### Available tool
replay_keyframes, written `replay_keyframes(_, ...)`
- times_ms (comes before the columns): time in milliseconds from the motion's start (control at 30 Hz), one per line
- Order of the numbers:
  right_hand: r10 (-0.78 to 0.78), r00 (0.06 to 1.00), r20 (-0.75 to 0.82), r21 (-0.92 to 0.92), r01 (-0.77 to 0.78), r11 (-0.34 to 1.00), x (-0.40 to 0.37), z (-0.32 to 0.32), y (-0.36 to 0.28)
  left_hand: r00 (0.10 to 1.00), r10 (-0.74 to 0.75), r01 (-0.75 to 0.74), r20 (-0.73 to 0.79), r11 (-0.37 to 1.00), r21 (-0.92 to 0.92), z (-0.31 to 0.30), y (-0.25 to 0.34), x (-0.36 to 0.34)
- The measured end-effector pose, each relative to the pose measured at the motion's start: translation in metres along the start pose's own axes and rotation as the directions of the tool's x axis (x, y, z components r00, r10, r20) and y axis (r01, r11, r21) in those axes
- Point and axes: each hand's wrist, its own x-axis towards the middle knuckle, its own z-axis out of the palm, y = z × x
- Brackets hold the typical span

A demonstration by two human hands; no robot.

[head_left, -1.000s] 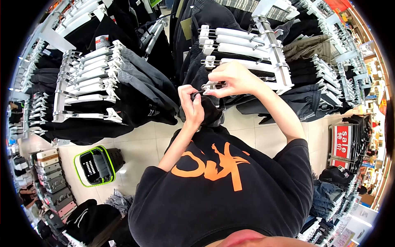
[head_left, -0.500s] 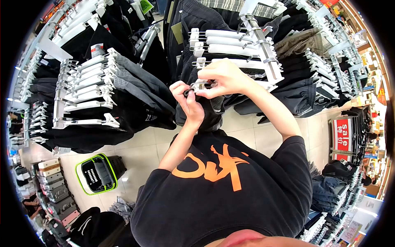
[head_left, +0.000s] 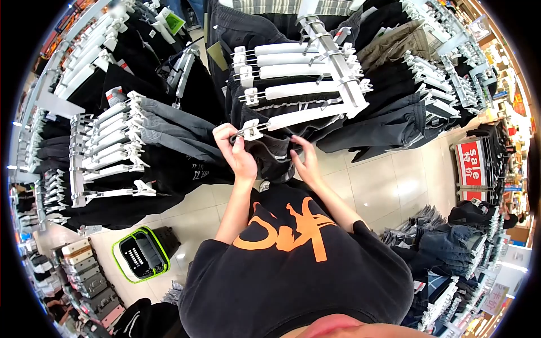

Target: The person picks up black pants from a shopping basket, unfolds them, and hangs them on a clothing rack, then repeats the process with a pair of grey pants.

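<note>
A pair of dark trousers (head_left: 273, 152) hangs from the front white clip hanger (head_left: 307, 116) on a metal rail arm. My left hand (head_left: 236, 155) is closed on the trousers' waistband corner, right beside the hanger's left clip (head_left: 252, 129). On the other side, my right hand (head_left: 306, 160) has its thumb and fingers apart, with the fingertips against the front of the trousers. The cloth sags between both hands. Behind the front hanger, several more white hangers (head_left: 287, 59) carry dark trousers on the same metal arm (head_left: 332, 62).
A rack of grey and black garments (head_left: 174, 127) stands close on the left. More trousers (head_left: 383, 127) hang at right. A black shopping basket with a green rim (head_left: 141, 253) is on the tiled floor (head_left: 197, 214). A red sale sign (head_left: 470, 163) stands far right.
My right hand has left the clip area and come down to the trousers' front. The front hanger now sits across the rail arm. My left hand still grips the waistband; the view has shifted.
</note>
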Motion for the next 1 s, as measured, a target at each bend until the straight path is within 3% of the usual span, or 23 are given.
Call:
replay_keyframes(67,0.105,0.986,0.130,0.092,-0.117,0.989,-0.007,0.007,0.021,0.999,-0.032,0.033,0.025,0.999,-0.040,0.000,0.004,0.000)
replay_keyframes(133,0.266,0.919,0.292,0.376,-0.366,0.851,-0.012,0.018,0.049,0.997,-0.067,0.069,0.047,0.997,-0.033,-0.002,0.003,-0.001)
replay_keyframes(200,0.477,0.768,0.428,-0.070,-0.498,0.865,-0.011,0.013,0.066,0.996,-0.069,0.069,0.054,0.998,0.006,-0.002,0.001,0.000)
replay_keyframes(233,0.482,0.767,0.423,-0.066,-0.505,0.861,-0.015,0.010,0.072,0.996,-0.072,0.071,0.052,0.997,0.017,-0.002,0.000,0.001)
replay_keyframes(300,0.567,0.661,0.492,-0.284,-0.494,0.822,-0.022,0.005,0.083,0.993,-0.088,0.088,0.077,0.996,0.013,-0.004,-0.001,0.005)
replay_keyframes(333,0.571,0.659,0.489,-0.283,-0.499,0.819,-0.032,0.007,0.098,0.991,-0.100,0.099,0.086,0.995,0.012,-0.005,-0.001,0.006)
replay_keyframes(400,0.272,0.797,0.539,0.012,-0.330,0.944,-0.049,0.012,0.121,0.991,-0.088,0.084,0.102,0.996,0.038,-0.006,-0.003,0.008)
replay_keyframes(433,0.225,0.846,0.484,0.050,-0.283,0.958,-0.053,0.011,0.124,0.990,-0.090,0.085,0.106,0.995,0.053,-0.007,-0.005,0.008)
replay_keyframes(467,0.221,0.843,0.490,0.052,-0.282,0.958,-0.050,0.002,0.117,0.990,-0.093,0.086,0.107,0.994,0.070,-0.008,-0.007,0.008)
replay_keyframes(533,0.420,0.827,0.373,0.221,-0.519,0.826,-0.041,-0.021,0.105,0.990,-0.101,0.092,0.098,0.991,0.095,-0.006,-0.006,0.010)
replay_keyframes(600,0.531,0.808,0.256,0.295,-0.589,0.753,-0.019,-0.063,0.083,0.988,-0.119,0.108,0.094,0.987,0.118,-0.007,-0.009,0.011)
replay_keyframes(633,0.521,0.835,0.176,0.454,-0.539,0.710,-0.013,-0.078,0.089,0.990,-0.110,0.099,0.083,0.988,0.122,-0.007,-0.012,0.011)
replay_keyframes(667,0.435,0.894,0.108,0.496,-0.428,0.756,-0.001,-0.100,0.083,0.993,-0.106,0.101,0.051,0.990,0.097,0.000,-0.008,0.012)
replay_keyframes(700,0.460,0.882,0.104,0.354,-0.465,0.811,0.009,-0.122,0.088,0.994,-0.106,0.101,0.042,0.989,0.105,0.002,-0.010,0.010)
replay_keyframes(733,0.428,0.902,0.051,0.519,-0.390,0.761,0.019,-0.133,0.089,0.994,-0.102,0.098,0.033,0.989,0.111,0.002,-0.014,0.009)
replay_keyframes(800,0.411,0.911,-0.026,0.558,-0.328,0.763,0.050,-0.152,0.054,0.990,-0.140,0.141,-0.012,0.982,0.126,0.001,-0.024,0.006)
replay_keyframes(833,0.324,0.946,0.029,0.404,-0.307,0.862,0.056,-0.163,0.046,0.989,-0.143,0.146,-0.027,0.975,0.167,0.000,-0.028,0.005)
replay_keyframes(867,0.371,0.927,0.052,0.413,-0.358,0.837,0.062,-0.169,0.033,0.988,-0.146,0.152,-0.043,0.966,0.208,-0.001,-0.029,0.005)
replay_keyframes(933,0.327,0.941,0.086,0.276,-0.337,0.900,0.064,-0.171,0.038,0.992,-0.120,0.128,-0.047,0.962,0.242,-0.002,-0.029,0.004)
replay_keyframes(1000,0.270,0.962,0.044,0.281,-0.271,0.920,0.065,-0.172,0.028,0.990,-0.125,0.140,-0.069,0.943,0.301,0.003,-0.024,0.002)
